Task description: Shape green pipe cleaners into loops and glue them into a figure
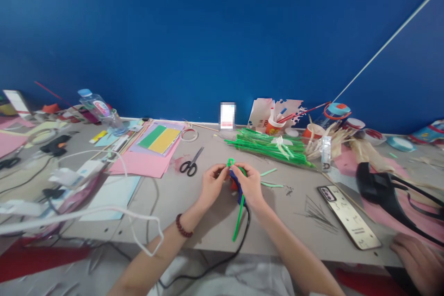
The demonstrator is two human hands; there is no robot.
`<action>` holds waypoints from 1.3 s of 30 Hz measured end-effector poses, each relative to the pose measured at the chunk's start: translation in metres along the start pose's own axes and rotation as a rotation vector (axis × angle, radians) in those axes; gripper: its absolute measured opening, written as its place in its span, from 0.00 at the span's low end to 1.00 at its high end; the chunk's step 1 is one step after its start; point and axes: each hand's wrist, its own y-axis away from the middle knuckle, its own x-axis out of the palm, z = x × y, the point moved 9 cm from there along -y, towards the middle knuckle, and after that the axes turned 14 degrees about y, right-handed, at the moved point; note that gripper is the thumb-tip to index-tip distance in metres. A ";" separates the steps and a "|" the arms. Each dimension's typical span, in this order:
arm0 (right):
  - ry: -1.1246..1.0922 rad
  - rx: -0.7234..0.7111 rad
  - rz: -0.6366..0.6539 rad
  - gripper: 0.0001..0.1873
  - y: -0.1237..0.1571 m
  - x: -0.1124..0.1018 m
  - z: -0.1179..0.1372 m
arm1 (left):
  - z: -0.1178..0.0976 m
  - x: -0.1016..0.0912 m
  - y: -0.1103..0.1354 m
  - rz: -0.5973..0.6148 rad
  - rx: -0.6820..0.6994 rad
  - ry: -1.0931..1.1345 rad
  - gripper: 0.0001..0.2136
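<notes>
Close together over the table, my left hand (214,182) and my right hand (250,184) pinch a green pipe cleaner (237,223). Its top end is curled into a small loop at the fingertips, and its long tail hangs toward the table's front edge. Just beneath my hands is a blue glue gun (240,196) with a red part and a black cord; whether my right hand touches it is hidden. Black-handled scissors (189,168) lie to the left of my hands. Light green strips (272,185) lie to the right.
Behind my hands lies a bundle of green pipe cleaners (270,149). Coloured sheets (156,140) and a plastic bottle (100,110) are at left. A phone (350,218), thin dark wires (321,216) and another person's hand (418,259) are at right. A white cable (86,212) crosses front left.
</notes>
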 end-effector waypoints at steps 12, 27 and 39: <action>0.216 -0.317 -0.026 0.08 0.002 -0.003 0.027 | 0.023 0.015 0.004 0.065 -0.383 0.387 0.11; 0.295 -0.307 -0.123 0.07 0.009 -0.007 0.032 | 0.012 0.008 -0.001 0.045 -0.144 0.169 0.12; 0.213 -0.212 -0.077 0.11 0.000 -0.008 0.021 | 0.026 0.009 0.002 -0.006 -0.353 0.432 0.11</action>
